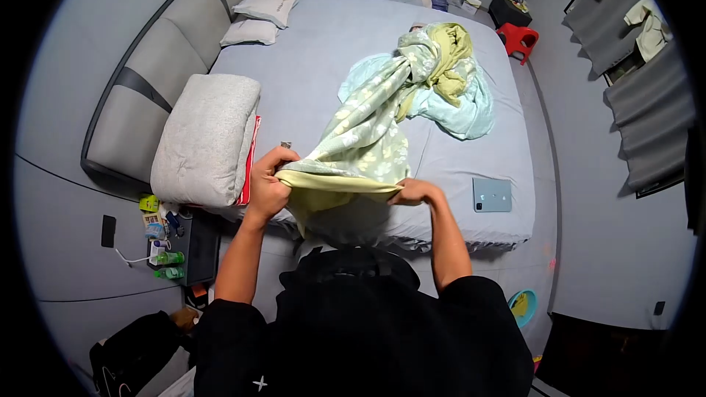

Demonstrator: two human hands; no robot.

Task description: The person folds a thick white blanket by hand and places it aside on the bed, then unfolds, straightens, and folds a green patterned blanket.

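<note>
A thin pale-green blanket with a white leaf-like print and a plain yellow-green underside stretches from the bed toward me. Its near edge is pulled taut between my two hands. My left hand is closed around one end of that edge, and my right hand grips the other end. The far part of the blanket lies twisted and bunched in a heap on the bed. Under and beside that heap is a light-blue cover, crumpled on the sheet.
The bed has a grey padded headboard at left. On it lie a folded grey quilt, pillows and a tablet. A cluttered nightstand, red stool and blue basin stand around it.
</note>
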